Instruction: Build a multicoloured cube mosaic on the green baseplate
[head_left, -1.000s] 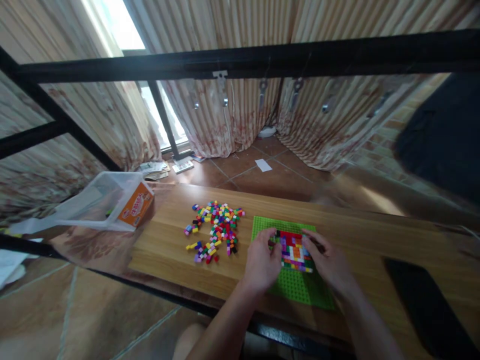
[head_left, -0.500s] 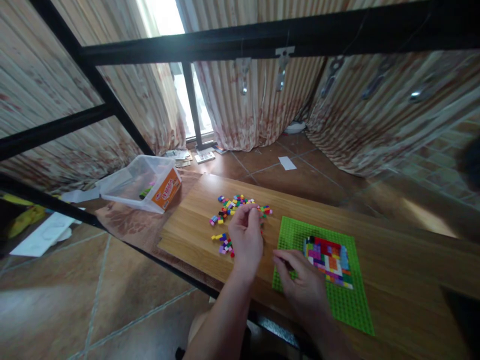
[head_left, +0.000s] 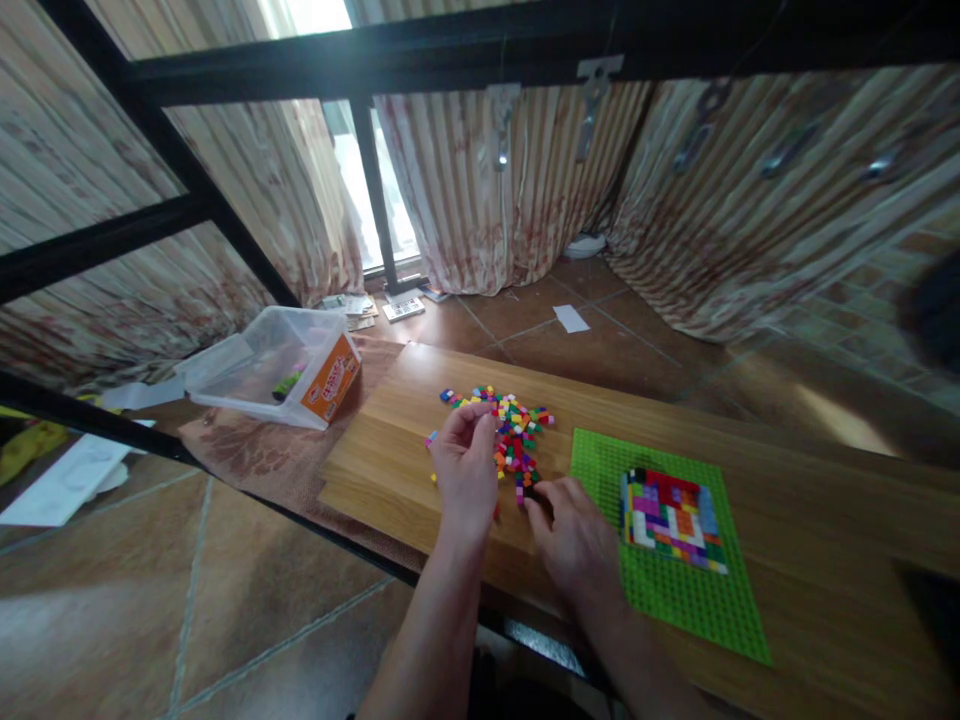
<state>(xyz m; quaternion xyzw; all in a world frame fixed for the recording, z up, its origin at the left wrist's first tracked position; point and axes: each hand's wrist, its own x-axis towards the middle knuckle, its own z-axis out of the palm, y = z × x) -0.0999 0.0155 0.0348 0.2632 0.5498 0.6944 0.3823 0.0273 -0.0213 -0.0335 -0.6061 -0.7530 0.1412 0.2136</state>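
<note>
A loose pile of small toy bricks (head_left: 517, 430) in many colours lies on the wooden tabletop. Above its left part is my left hand (head_left: 466, 470), thumb and forefinger pinched together; whatever is between them is too small to make out. My right hand (head_left: 576, 535) reaches down at the pile's near right edge, its curled fingertips beside a few dark and pink bricks. What those fingertips grip is hidden. To the right lies a green studded baseplate (head_left: 694, 615), bearing a flat multicoloured block of joined bricks (head_left: 671, 520).
A clear plastic bin (head_left: 247, 400) with an orange label stands left of the wooden board (head_left: 375, 440), on a brown cloth (head_left: 255, 455). Black metal bars (head_left: 450, 65) cross above the board. Papers (head_left: 571, 319) lie on the tiled floor behind.
My right hand has moved left, from the baseplate's edge to the brick pile. My left hand has shifted slightly left, still pinched. The camera view has turned a little.
</note>
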